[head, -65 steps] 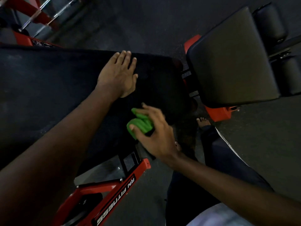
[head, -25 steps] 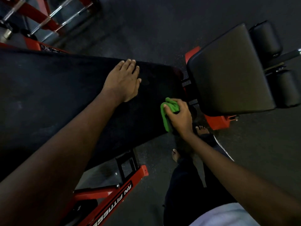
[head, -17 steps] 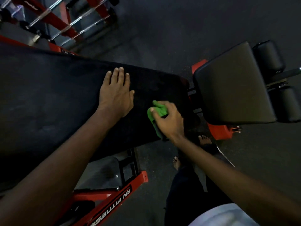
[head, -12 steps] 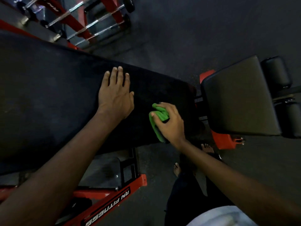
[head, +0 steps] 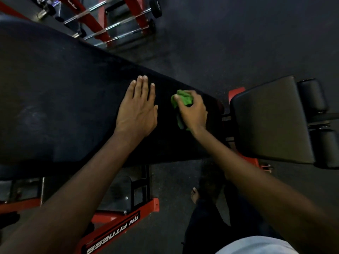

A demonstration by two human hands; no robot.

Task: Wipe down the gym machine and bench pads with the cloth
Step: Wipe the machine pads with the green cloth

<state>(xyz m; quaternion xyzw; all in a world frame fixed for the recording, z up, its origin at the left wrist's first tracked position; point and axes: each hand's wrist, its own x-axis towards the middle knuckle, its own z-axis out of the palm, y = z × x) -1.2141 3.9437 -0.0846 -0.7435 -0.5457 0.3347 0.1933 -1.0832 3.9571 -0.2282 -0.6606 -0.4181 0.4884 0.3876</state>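
Right now I have the bunched green cloth pressed onto the long black bench pad, close to the pad's narrow end. My right hand is curled over it, fingers and thumb gripping the wad and the palm bearing down. My left hand lies flat on the same pad, just beside the cloth on the side toward the pad's wide end. Its fingers are straight and together, and it holds nothing.

I judge the step in hand to be wiping this narrow end. To do it well I would loosen the wad so more fabric meets the vinyl, then pull it in long overlapping strokes across the pad's width, running over both long edges rather than stopping short of them. The pressure should be firm and even, and the left hand seems to be there to brace me while I lean. That hand also covers a patch of pad, so I would lift it and move it onto a finished part before the cloth reaches it. Most of the pad toward its wide end looks dull and smeared, so I reckon a good deal of wiping is left there.

Beyond the pad's narrow end sit a square black seat pad and two black roller cushions, both apart from my hands.
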